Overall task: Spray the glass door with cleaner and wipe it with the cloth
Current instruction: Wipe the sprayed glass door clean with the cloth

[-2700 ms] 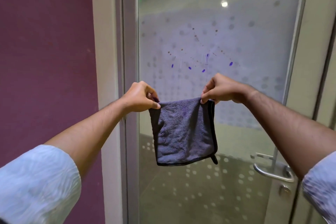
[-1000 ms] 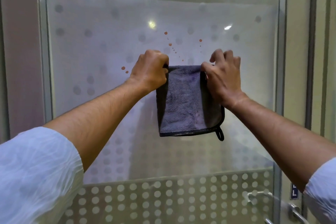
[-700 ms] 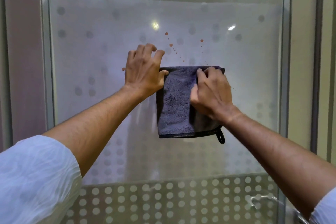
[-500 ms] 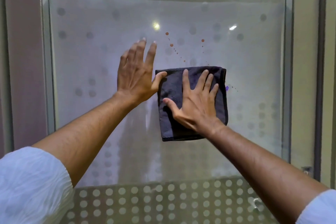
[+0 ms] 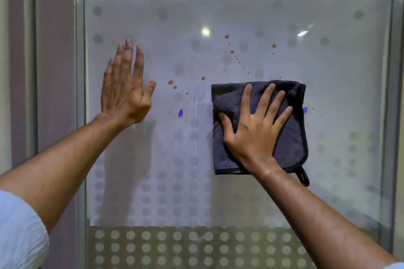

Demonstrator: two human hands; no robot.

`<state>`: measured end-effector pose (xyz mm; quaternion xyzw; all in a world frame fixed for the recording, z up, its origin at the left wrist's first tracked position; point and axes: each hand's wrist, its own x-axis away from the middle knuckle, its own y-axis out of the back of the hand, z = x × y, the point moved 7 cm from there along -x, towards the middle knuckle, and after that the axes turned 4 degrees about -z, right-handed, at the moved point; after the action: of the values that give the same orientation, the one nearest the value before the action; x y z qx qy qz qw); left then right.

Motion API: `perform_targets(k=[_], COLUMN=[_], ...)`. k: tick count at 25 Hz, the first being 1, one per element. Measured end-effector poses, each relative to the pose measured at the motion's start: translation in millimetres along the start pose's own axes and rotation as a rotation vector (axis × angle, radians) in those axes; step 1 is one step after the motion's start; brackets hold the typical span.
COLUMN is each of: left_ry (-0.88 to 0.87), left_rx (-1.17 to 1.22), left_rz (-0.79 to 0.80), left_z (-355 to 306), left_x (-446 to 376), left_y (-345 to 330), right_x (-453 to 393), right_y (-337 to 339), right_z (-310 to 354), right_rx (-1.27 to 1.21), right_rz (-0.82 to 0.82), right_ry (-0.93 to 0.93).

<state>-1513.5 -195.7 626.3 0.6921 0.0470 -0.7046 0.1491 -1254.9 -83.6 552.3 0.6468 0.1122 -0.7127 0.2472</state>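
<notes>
Head view, the only one we have: we face the glass door (image 5: pixel 240 17) straight on, frosted panel with grey dots, and a darker band of white dots along the bottom.

Right hand (image 5: pixel 254 129) lies flat, fingers (image 5: pixel 265 100) fanned wide, palm pressing the cloth (image 5: pixel 290 137) against the glass. It grips nothing; the hand is just laid on top.

The cloth is dark grey with a black edge and is folded to a rough square. It sits right of centre on the frosted panel, with a hanging loop (image 5: pixel 302 178) dangling from its lower right corner.

Left hand (image 5: pixel 125 87) is up at the left side of the pane, open, fingers straight and close together, thumb out to the right. It is empty and well apart from the cloth. We cannot tell whether it touches the glass or sits just off it.

Marks on the glass: orange-brown spots (image 5: pixel 172 84) between the two hands, with more in a trail (image 5: pixel 232 51) above the cloth. One purple blob (image 5: pixel 180 113) sits left of the cloth and another (image 5: pixel 305 110) just beside its right edge.

A faint vertical streak (image 5: pixel 193 129) runs down the glass left of the cloth.

Door frame (image 5: pixel 79 94) is at the left, with a mauve wall (image 5: pixel 55 72) beyond it. A light sleeve (image 5: pixel 19 231) shows at the lower left.
</notes>
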Motion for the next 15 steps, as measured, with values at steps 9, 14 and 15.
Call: perform_targets(k=[9,14,15], left_ry=[-0.012,-0.012,-0.014], left_rx=[0.04,0.034,0.031], left_rz=[-0.026,-0.054,-0.068], left_z=[11.4,11.7,12.4], left_x=[9.8,11.5,11.3], left_y=[-15.1,-14.9,-15.8], right_x=[2.3,-13.9,-22.6], right_y=[3.8,16.7,18.7], right_z=[-5.2,-39.0,-40.3], right_rx=[-0.023,-0.098,-0.135], right_rz=[-0.172,-0.229,-0.248], right_ry=[0.16,-0.027,-0.068])
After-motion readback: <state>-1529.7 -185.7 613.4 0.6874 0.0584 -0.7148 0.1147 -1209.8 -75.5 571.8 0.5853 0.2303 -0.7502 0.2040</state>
